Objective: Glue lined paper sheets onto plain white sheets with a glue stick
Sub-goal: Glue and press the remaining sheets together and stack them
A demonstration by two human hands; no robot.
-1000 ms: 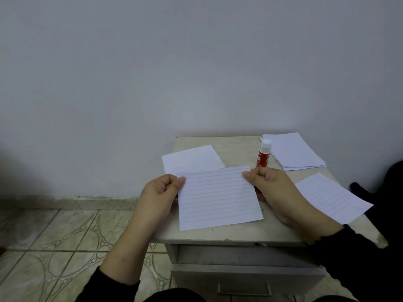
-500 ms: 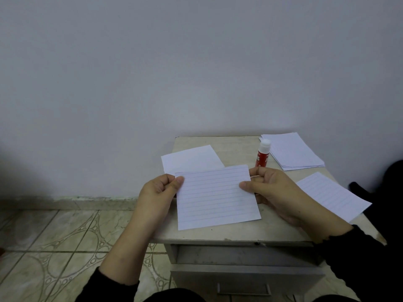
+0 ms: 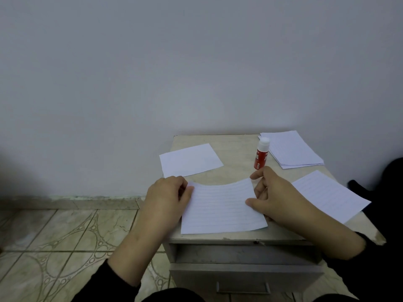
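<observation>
Both hands pinch one lined sheet at the near edge of the small table: the left hand on its left side, the right hand on its right. I think gluing comes next; this needs the glue stick, standing just beyond, and the plain sheet at far left.

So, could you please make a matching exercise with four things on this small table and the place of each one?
Things:
1. glue stick
2. plain white sheet
3. paper stack
4. held lined sheet

Places:
A. far right corner of the table
B. between the left hand and right hand
C. far left, lying flat
D. standing upright beside the stack

Pairs: 1-D, 2-C, 3-A, 4-B
</observation>
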